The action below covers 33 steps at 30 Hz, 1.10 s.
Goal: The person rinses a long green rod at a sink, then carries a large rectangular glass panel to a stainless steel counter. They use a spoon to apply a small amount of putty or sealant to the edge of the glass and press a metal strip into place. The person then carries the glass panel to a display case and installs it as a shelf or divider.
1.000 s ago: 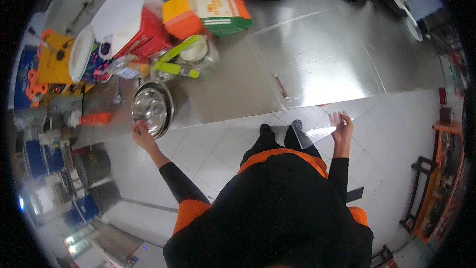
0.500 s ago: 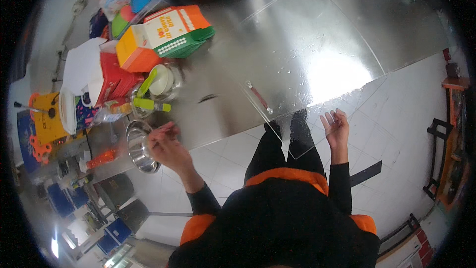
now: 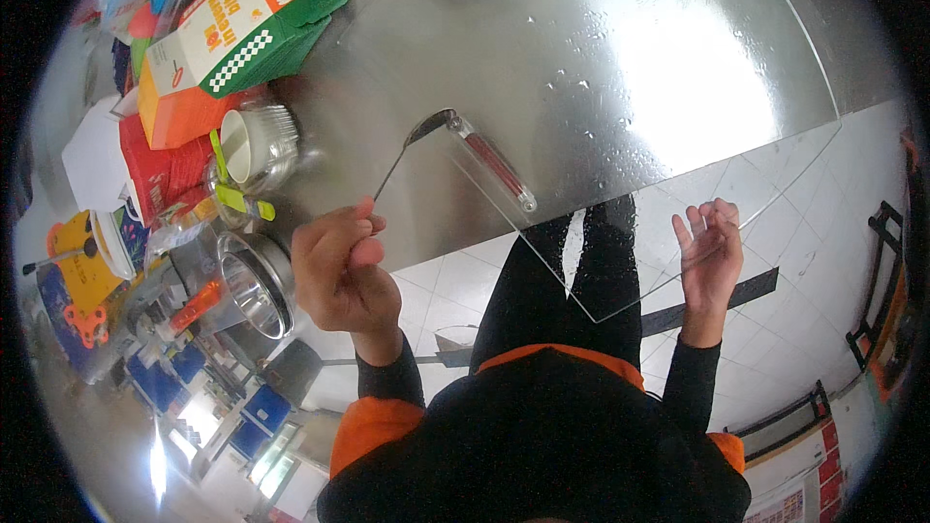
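Note:
My left hand [image 3: 347, 261] is closed, thumb and fingers pinching the thin handle of a metal spoon [image 3: 429, 125]. The spoon's bowl points away over the steel table, beside the upper end of a narrow clear strip with a red core [image 3: 494, 163]. That strip lies along the left edge of a large clear sheet [image 3: 620, 271], whose near corner juts past the table edge; water drops dot its surface. My right hand [image 3: 712, 252] is at the sheet's near right edge, palm up, its fingers loosely bent and apart, with nothing visible in them.
The steel table [image 3: 387, 48] carries an orange and green carton [image 3: 247, 29], a stack of white cups [image 3: 257, 145], a lime-green handled tool [image 3: 242, 200] and a metal bowl [image 3: 254, 289] on the left. Tiled floor [image 3: 441, 281] shows beyond the near edge.
The view has shifted, and the carton and cups sit further left. My left hand has moved toward the strip, bringing the spoon's bowl beside its upper end. My right hand keeps its loose bend.

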Each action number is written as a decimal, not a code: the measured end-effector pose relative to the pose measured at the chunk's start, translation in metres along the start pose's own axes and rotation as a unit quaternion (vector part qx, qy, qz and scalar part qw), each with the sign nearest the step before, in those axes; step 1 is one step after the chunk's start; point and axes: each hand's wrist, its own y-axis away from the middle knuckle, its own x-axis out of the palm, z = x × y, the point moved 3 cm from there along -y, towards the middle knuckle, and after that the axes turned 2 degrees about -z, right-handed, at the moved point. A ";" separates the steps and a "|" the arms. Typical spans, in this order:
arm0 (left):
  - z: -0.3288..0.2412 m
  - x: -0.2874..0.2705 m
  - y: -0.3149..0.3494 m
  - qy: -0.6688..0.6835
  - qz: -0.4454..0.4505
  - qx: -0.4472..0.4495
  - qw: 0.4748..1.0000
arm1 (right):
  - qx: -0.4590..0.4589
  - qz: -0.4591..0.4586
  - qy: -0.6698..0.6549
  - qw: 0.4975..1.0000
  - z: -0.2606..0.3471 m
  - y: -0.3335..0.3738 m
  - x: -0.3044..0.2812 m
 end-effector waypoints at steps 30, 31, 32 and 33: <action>-0.010 0.001 -0.012 0.101 0.077 -0.170 0.977 | -0.059 -0.124 0.016 0.990 -0.005 0.013 0.002; -0.010 0.000 -0.013 0.099 0.089 -0.169 0.977 | -0.151 -0.182 0.100 0.966 -0.002 0.012 -0.002; -0.010 -0.001 -0.013 0.096 0.101 -0.168 0.976 | -0.239 -0.236 0.183 0.924 -0.001 0.009 -0.008; -0.012 -0.002 -0.013 0.090 0.109 -0.160 0.977 | -0.323 -0.284 0.263 0.864 0.001 0.009 -0.009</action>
